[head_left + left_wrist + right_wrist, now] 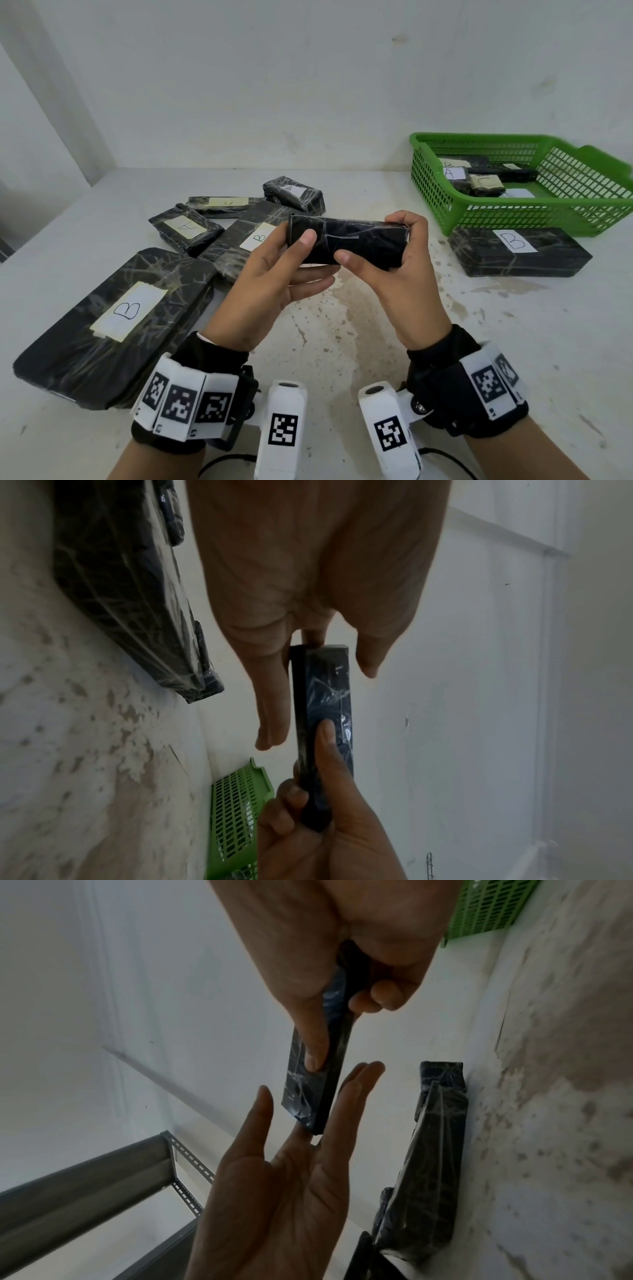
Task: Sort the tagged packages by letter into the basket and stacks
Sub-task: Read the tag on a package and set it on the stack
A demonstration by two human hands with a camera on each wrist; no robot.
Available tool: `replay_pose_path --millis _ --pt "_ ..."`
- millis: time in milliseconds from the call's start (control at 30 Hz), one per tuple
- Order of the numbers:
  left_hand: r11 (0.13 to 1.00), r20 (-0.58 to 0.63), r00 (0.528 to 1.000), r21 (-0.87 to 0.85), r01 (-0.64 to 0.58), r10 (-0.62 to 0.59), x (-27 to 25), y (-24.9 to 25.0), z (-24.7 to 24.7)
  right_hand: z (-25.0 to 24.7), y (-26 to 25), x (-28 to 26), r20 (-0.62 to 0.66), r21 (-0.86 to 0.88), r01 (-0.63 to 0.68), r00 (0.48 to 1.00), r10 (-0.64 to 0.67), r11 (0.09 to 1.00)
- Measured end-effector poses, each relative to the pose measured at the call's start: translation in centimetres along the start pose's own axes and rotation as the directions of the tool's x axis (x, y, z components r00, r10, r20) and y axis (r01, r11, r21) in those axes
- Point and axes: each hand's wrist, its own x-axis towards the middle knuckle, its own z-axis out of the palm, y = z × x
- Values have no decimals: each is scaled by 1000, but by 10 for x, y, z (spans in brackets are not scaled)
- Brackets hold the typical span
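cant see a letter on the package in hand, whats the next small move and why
Probably turn the package over between both hands: the side facing the head camera shows only black wrap, no tag. The right hand grips its end; the left hand steadies the other.

Black wrapped package [346, 240], green mesh basket [534, 216], white stained table [342, 318]
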Motion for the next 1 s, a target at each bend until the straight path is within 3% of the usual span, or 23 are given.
replay_pose_path --millis 200,300,500,667,1000 --pt "994 -44 994 -58 96 -98 2 2 -3 -3 -1 1 20 -37 77 997 -77 996" --pt "996 -46 997 -55 63 -66 3 3 -4 -5 -1 2 80 -31 99 992 -96 995" --pt "989 -111 991 -112 -93 80 4 -1 -7 0 -5 5 138 184 -151 982 127 971" --pt "989 -125 990 -123 -86 71 4 -1 -7 -3 1 8 45 151 -5 999 -2 989" --pt "988 -106 993 -140 -65 51 5 0 -8 0 -5 5 45 135 -5 999 -1 991"
